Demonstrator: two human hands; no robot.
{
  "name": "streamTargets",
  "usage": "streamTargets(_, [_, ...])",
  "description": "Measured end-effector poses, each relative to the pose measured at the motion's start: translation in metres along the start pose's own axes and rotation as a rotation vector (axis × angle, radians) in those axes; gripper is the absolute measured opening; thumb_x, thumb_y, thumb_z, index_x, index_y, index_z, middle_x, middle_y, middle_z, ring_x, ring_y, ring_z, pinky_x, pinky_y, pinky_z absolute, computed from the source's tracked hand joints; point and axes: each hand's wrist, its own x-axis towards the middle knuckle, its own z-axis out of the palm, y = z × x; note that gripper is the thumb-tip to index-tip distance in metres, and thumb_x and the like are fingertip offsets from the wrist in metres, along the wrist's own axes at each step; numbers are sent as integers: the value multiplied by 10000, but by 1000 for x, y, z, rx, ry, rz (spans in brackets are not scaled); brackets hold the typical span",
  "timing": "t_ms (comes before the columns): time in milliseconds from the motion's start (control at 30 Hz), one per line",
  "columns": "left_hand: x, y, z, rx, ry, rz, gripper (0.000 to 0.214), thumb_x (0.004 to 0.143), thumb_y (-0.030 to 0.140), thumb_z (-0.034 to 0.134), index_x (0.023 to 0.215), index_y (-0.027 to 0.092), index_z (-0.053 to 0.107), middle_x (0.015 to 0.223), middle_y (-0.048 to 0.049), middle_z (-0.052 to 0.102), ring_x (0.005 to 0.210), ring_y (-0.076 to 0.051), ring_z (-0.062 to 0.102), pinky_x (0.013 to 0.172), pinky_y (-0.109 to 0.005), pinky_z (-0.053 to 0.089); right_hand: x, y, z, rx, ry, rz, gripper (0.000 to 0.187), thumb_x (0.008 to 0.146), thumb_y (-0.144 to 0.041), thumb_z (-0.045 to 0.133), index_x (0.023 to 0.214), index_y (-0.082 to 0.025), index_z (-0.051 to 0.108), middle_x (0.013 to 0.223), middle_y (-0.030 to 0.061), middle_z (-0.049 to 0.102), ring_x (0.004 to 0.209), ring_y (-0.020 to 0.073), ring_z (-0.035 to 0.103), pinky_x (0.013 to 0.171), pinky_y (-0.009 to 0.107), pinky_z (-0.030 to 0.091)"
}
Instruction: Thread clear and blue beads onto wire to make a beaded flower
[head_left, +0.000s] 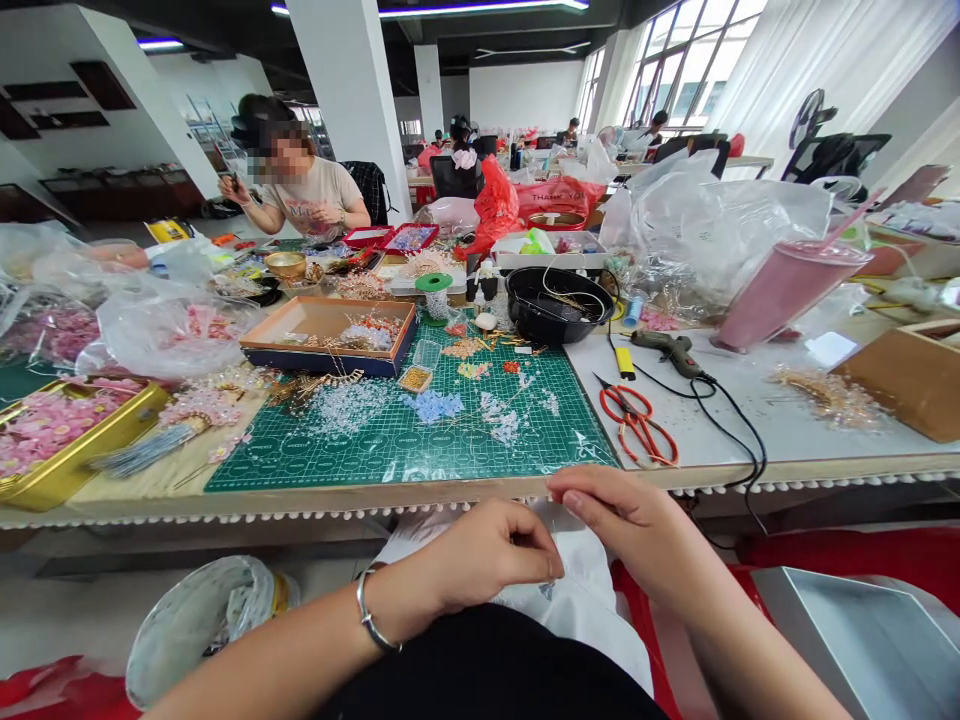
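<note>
My left hand (499,548), with a silver bangle (367,612) on its wrist, hovers over my lap in front of the table edge. Its thumb and fingers are pinched together on something too small to name. Slightly higher and to the right, my right hand (619,505) is also closed in a pinch near the front edge of the green cutting mat (360,462). What its fingertips hold is too fine to make out. Blue petal-like pieces (433,406), clear beads (341,405) and pale translucent pieces (501,415) lie on the mat beyond both hands.
Red-handled scissors (636,425) and a glue gun (664,350) with its cable lie right of the mat. A black bowl (559,318) and a shallow box (289,345) stand behind. At left is a gold tray (142,412) of pink flowers. Across the table sits a person (319,190).
</note>
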Motion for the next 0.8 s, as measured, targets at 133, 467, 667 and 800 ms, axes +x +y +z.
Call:
streamTargets(133, [-1, 1, 1, -83, -7, 6, 67, 700, 194, 633, 687, 138, 666, 671, 9, 608, 682, -125, 538, 708, -247, 422, -5, 10, 14, 121, -42, 2, 144, 845, -266, 603, 901, -242, 733, 1006, 71, 706, 1013, 224, 619, 925, 422, 465])
streamTargets(467, [15, -35, 0, 410, -90, -16, 86, 662, 198, 636, 688, 158, 707, 678, 9, 606, 619, -120, 539, 563, -207, 389, -5, -5, 15, 788, 132, 181, 247, 897, -381, 502, 725, -205, 487, 604, -40, 438, 507, 96, 404, 488, 239, 361])
streamTargets(667, [12, -23, -6, 620, 69, 144, 277, 779, 244, 609, 1047, 209, 668, 1049, -64, 633, 942, -211, 562, 855, -325, 407, -3, 10, 19, 764, 171, 275, 263, 850, -412, 559, 722, -205, 458, 573, -84, 263, 470, 79, 150, 429, 238, 114])
streamTargets(800, [6, 19, -20, 894, 299, 538, 299, 892, 272, 503, 1174, 213, 583, 1122, -83, 591, 1015, -198, 520, 895, -346, 380, -10, 13, 23, 703, 87, 321, 281, 851, -408, 569, 684, -198, 484, 549, -81, 287, 482, 85, 194, 448, 236, 143])
